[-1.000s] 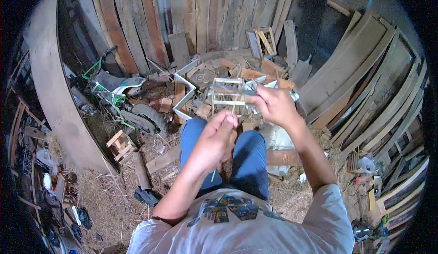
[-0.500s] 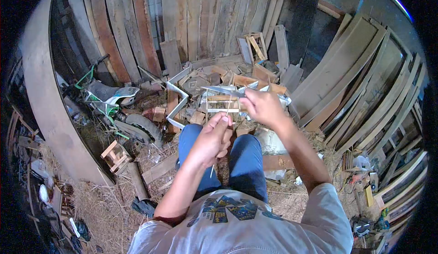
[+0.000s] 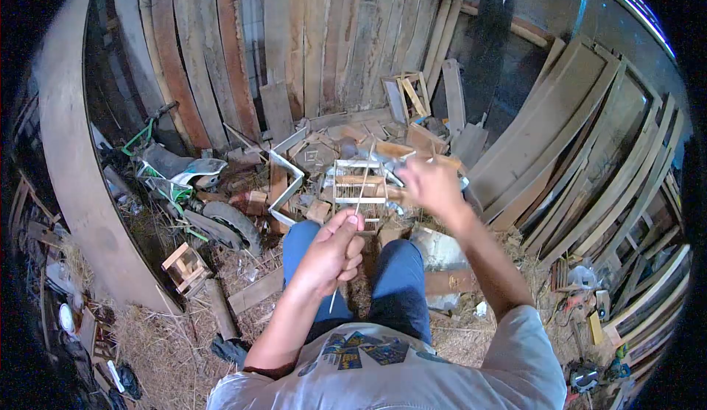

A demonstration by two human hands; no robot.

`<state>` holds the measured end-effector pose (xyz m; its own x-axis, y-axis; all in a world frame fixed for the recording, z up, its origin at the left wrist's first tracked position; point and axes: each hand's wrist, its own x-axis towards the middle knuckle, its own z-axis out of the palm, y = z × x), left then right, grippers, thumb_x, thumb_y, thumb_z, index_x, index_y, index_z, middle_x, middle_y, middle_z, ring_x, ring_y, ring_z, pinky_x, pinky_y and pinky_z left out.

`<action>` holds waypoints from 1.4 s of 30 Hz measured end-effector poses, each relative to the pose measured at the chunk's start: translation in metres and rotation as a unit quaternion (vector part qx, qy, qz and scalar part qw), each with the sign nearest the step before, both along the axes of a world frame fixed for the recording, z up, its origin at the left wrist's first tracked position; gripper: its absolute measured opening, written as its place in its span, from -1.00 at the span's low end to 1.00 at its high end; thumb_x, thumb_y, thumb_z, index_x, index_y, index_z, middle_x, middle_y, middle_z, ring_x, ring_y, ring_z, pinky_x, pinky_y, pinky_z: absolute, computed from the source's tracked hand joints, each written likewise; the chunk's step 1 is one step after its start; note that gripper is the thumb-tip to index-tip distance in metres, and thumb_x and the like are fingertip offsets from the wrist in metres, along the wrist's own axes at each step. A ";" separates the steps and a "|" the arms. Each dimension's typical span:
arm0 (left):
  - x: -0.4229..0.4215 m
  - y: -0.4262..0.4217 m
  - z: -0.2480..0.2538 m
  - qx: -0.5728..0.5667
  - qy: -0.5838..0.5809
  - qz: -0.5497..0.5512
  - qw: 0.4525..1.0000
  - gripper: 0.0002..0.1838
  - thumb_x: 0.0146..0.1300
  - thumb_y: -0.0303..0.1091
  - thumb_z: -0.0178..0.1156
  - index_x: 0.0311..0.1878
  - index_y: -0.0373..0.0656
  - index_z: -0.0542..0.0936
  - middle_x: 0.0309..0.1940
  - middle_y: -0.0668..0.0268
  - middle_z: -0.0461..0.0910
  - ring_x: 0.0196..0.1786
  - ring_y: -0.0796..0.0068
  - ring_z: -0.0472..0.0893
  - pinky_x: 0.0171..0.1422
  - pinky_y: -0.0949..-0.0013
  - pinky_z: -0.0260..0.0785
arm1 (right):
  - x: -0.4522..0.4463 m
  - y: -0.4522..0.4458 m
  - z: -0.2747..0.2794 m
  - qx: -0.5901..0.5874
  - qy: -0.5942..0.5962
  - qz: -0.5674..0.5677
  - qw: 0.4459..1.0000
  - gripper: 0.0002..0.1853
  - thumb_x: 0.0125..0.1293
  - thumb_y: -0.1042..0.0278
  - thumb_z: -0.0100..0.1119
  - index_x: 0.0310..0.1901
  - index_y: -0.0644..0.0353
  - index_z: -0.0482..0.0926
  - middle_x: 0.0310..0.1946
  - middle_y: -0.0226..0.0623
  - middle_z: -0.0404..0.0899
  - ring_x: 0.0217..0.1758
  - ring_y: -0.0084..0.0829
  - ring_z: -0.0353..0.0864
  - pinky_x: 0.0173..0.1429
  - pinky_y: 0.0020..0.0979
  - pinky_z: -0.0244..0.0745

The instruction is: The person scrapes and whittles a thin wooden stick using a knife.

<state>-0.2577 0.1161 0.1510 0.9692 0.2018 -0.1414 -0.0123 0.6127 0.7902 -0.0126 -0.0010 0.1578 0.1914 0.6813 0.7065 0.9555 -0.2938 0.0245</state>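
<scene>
My left hand (image 3: 333, 254) is closed round a thin pale stick (image 3: 365, 170), whose upper part points up and away and whose lower end shows below the fist. To the right, my right hand (image 3: 434, 187) is closed and blurred by motion, apart from the stick. A knife was in its grip in the earlier frames; now its blade is hardly visible, with only a dark smear by the fingers. Beyond both hands stands a small slatted wooden frame (image 3: 360, 201).
Wood offcuts (image 3: 318, 211) and a white zigzag strip (image 3: 296, 184) lie ahead. A small motorbike (image 3: 177, 170) is at the left, near a tall curved board (image 3: 81, 174). Long planks (image 3: 552, 130) lean at the right. A small wooden frame (image 3: 185, 268) rests on the straw.
My right hand has moved right and slightly down, away from the stick, and the knife blade no longer shows clearly. My left hand is a little lower, with more of the stick exposed above it.
</scene>
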 end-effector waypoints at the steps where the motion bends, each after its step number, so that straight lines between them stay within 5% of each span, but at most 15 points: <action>1: -0.001 0.002 0.001 0.000 0.000 0.002 1.000 -0.80 0.66 -0.10 -0.05 -0.13 0.10 0.43 -0.66 0.63 0.05 -0.70 0.77 -0.02 -0.68 0.54 -0.26 | -0.016 0.000 -0.005 -0.019 0.004 0.023 1.000 -0.72 0.45 0.06 0.20 -0.27 0.09 0.51 -0.55 -0.18 0.65 -0.51 -0.08 0.69 -0.44 -0.09 0.56; 5: 0.000 0.006 0.014 -0.001 -0.011 -0.004 1.000 -0.80 0.66 -0.10 -0.06 -0.13 0.09 0.43 -0.66 0.63 0.05 -0.70 0.77 -0.02 -0.68 0.54 -0.26 | -0.037 0.003 -0.008 0.034 0.064 0.010 0.997 -0.75 0.46 0.13 0.19 -0.28 0.11 0.49 -0.53 -0.19 0.66 -0.50 -0.03 0.68 -0.39 -0.06 0.58; 10: 0.001 0.007 0.013 -0.005 -0.044 -0.017 0.999 -0.78 0.66 -0.08 -0.06 -0.13 0.07 0.43 -0.66 0.63 0.05 -0.70 0.76 -0.02 -0.68 0.52 -0.25 | -0.030 -0.003 0.005 0.081 0.277 -0.017 0.957 -0.64 0.60 0.13 -0.06 -0.22 0.26 0.53 -0.47 0.15 0.59 -0.30 0.25 0.64 -0.25 0.11 0.48; 15: 0.012 0.009 0.016 0.028 -0.041 -0.021 0.999 -0.77 0.65 -0.07 -0.06 -0.14 0.07 0.43 -0.66 0.62 0.04 -0.70 0.74 -0.02 -0.67 0.51 -0.24 | -0.053 -0.010 0.014 0.101 0.271 0.043 0.956 -0.67 0.56 0.12 0.01 -0.22 0.23 0.53 -0.49 0.10 0.60 -0.35 0.21 0.65 -0.29 0.08 0.50; 17: 0.010 0.003 0.024 0.033 -0.028 -0.033 0.998 -0.78 0.65 -0.07 -0.05 -0.14 0.09 0.42 -0.66 0.63 0.03 -0.70 0.75 -0.03 -0.67 0.51 -0.23 | -0.057 -0.014 0.018 -0.019 0.108 0.060 0.992 -0.72 0.50 0.12 0.10 -0.25 0.17 0.53 -0.52 0.00 0.62 -0.42 0.14 0.67 -0.35 0.04 0.53; 21: 0.005 -0.001 0.035 0.022 -0.017 -0.047 0.999 -0.76 0.67 -0.04 -0.11 -0.13 0.11 0.41 -0.66 0.64 0.01 -0.70 0.77 -0.05 -0.67 0.52 -0.27 | -0.040 -0.011 0.028 0.049 0.114 0.037 0.991 -0.78 0.41 0.21 0.21 -0.31 0.17 0.51 -0.60 -0.06 0.55 -0.51 0.04 0.62 -0.45 -0.08 0.46; 24: 0.002 -0.002 0.034 0.015 -0.035 -0.050 0.998 -0.77 0.67 -0.04 -0.11 -0.13 0.12 0.40 -0.66 0.65 0.00 -0.70 0.77 -0.07 -0.67 0.52 -0.27 | -0.059 -0.015 0.031 -0.007 0.042 0.085 0.995 -0.77 0.39 0.22 0.23 -0.35 0.17 0.51 -0.61 -0.07 0.54 -0.51 0.02 0.63 -0.44 -0.08 0.47; 27: -0.003 -0.005 0.033 0.008 -0.030 -0.058 0.998 -0.77 0.67 -0.04 -0.11 -0.13 0.12 0.41 -0.66 0.65 -0.01 -0.70 0.77 -0.09 -0.67 0.52 -0.30 | -0.035 -0.009 0.039 0.038 0.033 0.031 0.998 -0.75 0.37 0.21 0.25 -0.38 0.15 0.49 -0.61 -0.11 0.54 -0.52 -0.01 0.63 -0.44 -0.09 0.47; 32: 0.002 -0.001 0.039 -0.007 -0.025 -0.080 0.996 -0.77 0.67 -0.04 -0.10 -0.16 0.14 0.38 -0.66 0.64 0.00 -0.70 0.77 -0.07 -0.65 0.50 -0.33 | -0.050 -0.012 0.035 -0.008 -0.003 0.116 0.993 -0.72 0.34 0.16 0.28 -0.39 0.13 0.47 -0.61 -0.17 0.53 -0.57 -0.07 0.61 -0.47 -0.12 0.46; 34: 0.006 0.000 0.039 -0.015 -0.030 -0.082 0.996 -0.76 0.67 -0.01 -0.11 -0.16 0.15 0.38 -0.66 0.64 0.00 -0.70 0.78 -0.07 -0.66 0.52 -0.33 | -0.040 -0.008 0.031 0.034 0.006 0.080 0.996 -0.67 0.38 0.02 0.28 -0.36 0.06 0.46 -0.65 -0.26 0.53 -0.59 -0.14 0.63 -0.52 -0.14 0.48; 42: 0.008 0.003 0.031 -0.061 -0.017 -0.115 0.991 -0.76 0.68 -0.01 -0.15 -0.11 0.15 0.40 -0.67 0.64 -0.03 -0.70 0.77 -0.08 -0.67 0.52 -0.33 | -0.025 -0.005 0.022 0.044 0.017 0.084 0.995 -0.69 0.34 0.12 0.31 -0.43 0.10 0.46 -0.66 -0.21 0.47 -0.63 -0.11 0.56 -0.52 -0.15 0.42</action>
<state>-0.2500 0.1194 0.1822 0.9921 -0.0421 -0.1182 0.1142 0.6935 0.7113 -0.0375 -0.0055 0.1803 0.1056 0.6420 0.7594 0.9911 -0.1302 -0.0278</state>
